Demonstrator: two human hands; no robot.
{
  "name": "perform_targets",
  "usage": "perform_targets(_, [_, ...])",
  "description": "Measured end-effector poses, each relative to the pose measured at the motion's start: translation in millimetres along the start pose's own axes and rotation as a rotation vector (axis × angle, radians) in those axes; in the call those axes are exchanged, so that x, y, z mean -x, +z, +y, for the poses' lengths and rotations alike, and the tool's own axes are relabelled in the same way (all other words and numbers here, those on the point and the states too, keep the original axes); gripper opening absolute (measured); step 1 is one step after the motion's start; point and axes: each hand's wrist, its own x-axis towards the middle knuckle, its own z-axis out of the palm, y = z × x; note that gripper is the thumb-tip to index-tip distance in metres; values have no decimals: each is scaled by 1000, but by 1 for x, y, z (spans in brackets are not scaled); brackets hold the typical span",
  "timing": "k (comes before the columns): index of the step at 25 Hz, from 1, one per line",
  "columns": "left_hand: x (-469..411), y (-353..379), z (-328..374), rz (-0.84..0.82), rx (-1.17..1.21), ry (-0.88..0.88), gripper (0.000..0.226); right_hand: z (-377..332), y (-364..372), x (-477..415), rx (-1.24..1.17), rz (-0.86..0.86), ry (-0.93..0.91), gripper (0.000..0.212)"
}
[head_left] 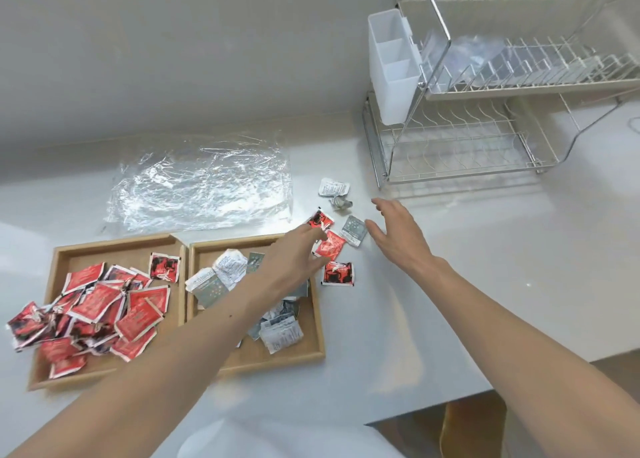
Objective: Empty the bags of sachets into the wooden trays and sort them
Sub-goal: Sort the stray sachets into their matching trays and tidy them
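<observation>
Two wooden trays sit side by side on the white counter. The left tray (59, 260) is heaped with red sachets (100, 302), some spilling over its left edge. The right tray (313, 340) holds grey and white sachets (225, 270). Loose sachets lie on the counter right of the trays: three red ones (337, 273), a grey one (353, 231) and a white one (333, 187). My left hand (294, 253) reaches over the right tray, fingertips touching a loose red sachet (330, 246). My right hand (398, 232) hovers open beside the grey sachet.
An emptied clear plastic bag (201, 187) lies flat behind the trays. A metal dish rack (467, 139) with a white cutlery holder (391, 66) stands at the back right. The counter's front edge drops off at the lower right.
</observation>
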Motion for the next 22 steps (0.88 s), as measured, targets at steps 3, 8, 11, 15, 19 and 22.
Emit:
perform_targets(3, [-4,29,13,-123,-73,4,44,16,11,1,-15,-74,47,48])
perform_targets(8, [-16,59,28,-245,-203,-49,45,28,24,-6,-26,-144,83,50])
perform_targets(11, [-23,68,27,-236,-257,-52,40,33,29,-14,-11,-164,60,48])
perform_targets(15, [-25,74,25,-222,-267,-58,36,31,34,-25,19,-167,56,49])
perform_targets(19, [-26,72,25,-217,-252,-64,36,27,42,-29,-10,-168,24,51])
perform_targets(22, [-24,72,23,-199,-275,-25,35,25,48,-30,-29,-141,39,40])
